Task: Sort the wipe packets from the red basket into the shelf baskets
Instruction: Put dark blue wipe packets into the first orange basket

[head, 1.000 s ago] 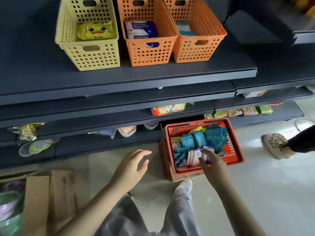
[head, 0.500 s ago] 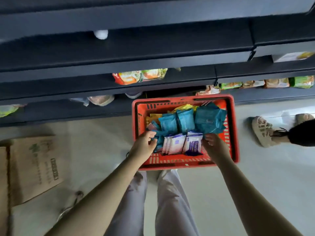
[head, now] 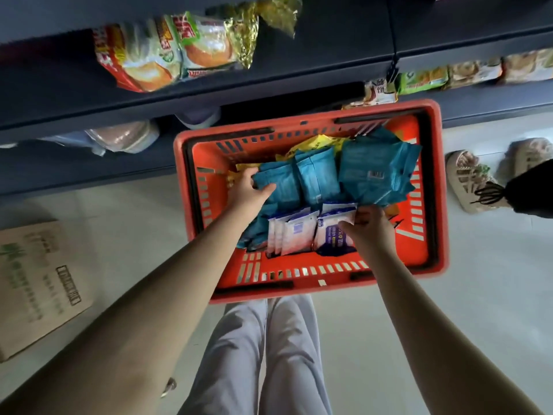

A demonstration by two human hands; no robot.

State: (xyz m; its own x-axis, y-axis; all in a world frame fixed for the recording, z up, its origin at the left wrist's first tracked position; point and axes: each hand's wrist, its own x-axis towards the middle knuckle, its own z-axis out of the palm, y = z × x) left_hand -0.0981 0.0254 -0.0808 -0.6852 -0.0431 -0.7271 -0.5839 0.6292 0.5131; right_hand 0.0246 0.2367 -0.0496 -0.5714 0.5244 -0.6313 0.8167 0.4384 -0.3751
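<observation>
Left hand now grips teal packets, deeper in red basket.

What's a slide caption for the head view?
Left hand grips teal wipe packets, right hand grips white packets inside the red plastic basket.

Red basket on pale floor, just before dark shelving. Inside: teal packets, white packets upright at near side, yellow packets behind. Left hand gripping teal packet at left; right hand pinching white-and-blue packet. Snack bags on shelf above. Cardboard at left, someone's shoe at right
</observation>
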